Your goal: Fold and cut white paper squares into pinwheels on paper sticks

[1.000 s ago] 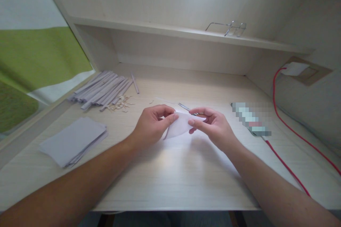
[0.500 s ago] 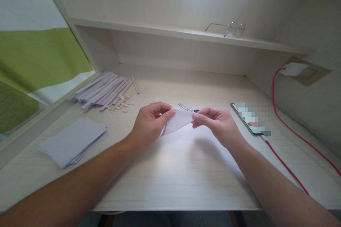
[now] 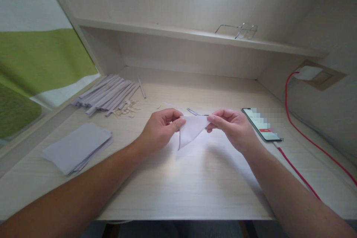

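Since a moment ago my right hand (image 3: 235, 128) has swung a little to the right and the sheet has turned, so the paper sheet (image 3: 192, 131) now hangs as a downward-pointing triangle instead of lying flat between my hands; I judge the fold or roll along its top edge is only just being started. My left hand (image 3: 159, 130) has its fingers (image 3: 178, 122) pressed together on the sheet's top left corner, and my right hand's fingers are clamped on the top right corner, so the paper is held up off the table (image 3: 181, 178), just above its middle. Right behind the sheet, touching nothing I hold, lies a pair of scissors (image 3: 193, 112), partly hidden by my right fingers. To the right, near my right hand, a phone (image 3: 260, 124) lies on the table with a red cable (image 3: 301, 137) running from it up to a charger (image 3: 308, 71) in the wall. Far left sits a bundle of rolled paper sticks (image 3: 107, 95) with small scraps (image 3: 125, 109) beside it, and near left a stack of flat sheets (image 3: 76, 148). On the shelf (image 3: 167, 31) above, a pair of glasses (image 3: 241, 29) rests. Nothing lies under my hands to get in the way.
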A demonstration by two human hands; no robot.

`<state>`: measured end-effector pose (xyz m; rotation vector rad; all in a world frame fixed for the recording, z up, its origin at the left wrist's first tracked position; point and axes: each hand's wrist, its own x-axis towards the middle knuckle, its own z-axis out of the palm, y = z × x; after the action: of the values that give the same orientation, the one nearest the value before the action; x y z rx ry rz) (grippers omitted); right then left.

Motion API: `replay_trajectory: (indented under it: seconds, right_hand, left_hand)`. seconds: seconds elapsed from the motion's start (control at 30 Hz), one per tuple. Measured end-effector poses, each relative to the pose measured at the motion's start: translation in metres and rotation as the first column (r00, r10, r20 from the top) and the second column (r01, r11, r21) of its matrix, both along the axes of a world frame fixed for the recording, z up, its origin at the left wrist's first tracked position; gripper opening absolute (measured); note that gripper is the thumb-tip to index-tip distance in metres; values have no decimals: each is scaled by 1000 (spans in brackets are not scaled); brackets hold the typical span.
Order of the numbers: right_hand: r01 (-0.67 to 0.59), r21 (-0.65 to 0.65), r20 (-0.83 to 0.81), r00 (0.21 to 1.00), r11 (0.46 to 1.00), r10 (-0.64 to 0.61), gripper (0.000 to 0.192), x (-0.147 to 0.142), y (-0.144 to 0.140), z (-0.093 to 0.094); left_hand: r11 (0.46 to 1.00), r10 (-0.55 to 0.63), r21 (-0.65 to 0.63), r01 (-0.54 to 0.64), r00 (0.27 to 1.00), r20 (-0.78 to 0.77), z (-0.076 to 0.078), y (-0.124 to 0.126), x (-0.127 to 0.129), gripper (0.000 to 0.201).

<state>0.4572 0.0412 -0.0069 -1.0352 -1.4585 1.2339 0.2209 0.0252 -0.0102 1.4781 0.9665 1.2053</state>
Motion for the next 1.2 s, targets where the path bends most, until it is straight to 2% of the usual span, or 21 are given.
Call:
replay_trajectory:
  seconds: [0.07, 0.13, 0.2, 0.27, 0.33, 0.7, 0.87, 1.03, 1.2]
  right_hand:
    - [24, -35, -76, 997, 999, -27, 23, -2, 1, -4]
    - [-14, -88, -148, 989, 996, 0, 24, -7, -1, -9]
    - [-137, -148, -161, 980, 979, 113, 26, -15, -6, -13]
    - [-288, -201, -121, 956, 936, 268, 26, -24, -13, -15]
    - [-355, -234, -116, 935, 905, 336, 27, -29, -18, -17]
    - [-325, -210, -194, 938, 922, 286, 26, -32, -20, -16]
    - [-375, -201, -122, 926, 905, 357, 32, -33, -22, -14]
    - [-307, -131, -53, 952, 943, 303, 30, -32, -21, -13]
    - [-294, -125, 3, 955, 948, 296, 28, -29, -19, -14]
  left_hand:
    - [999, -43, -9, 43, 999, -25, 1, -1, 1, 19]
    - [999, -38, -12, 37, 999, -33, 2, -3, 2, 19]
    - [1000, 8, 1, -8, 1000, -11, 3, -5, 5, 18]
    - [998, 58, 16, -58, 998, 15, 3, -6, 6, 17]
    - [996, 89, 16, -89, 996, 28, 4, -7, 8, 17]
    - [987, 158, -49, -153, 977, 145, 5, -9, 8, 18]
    - [983, 182, -67, -172, 964, 192, 2, -8, 8, 19]
    - [980, 199, -56, -192, 957, 212, -1, -6, 7, 19]
    - [976, 215, -19, -216, 952, 218, -3, -5, 4, 17]
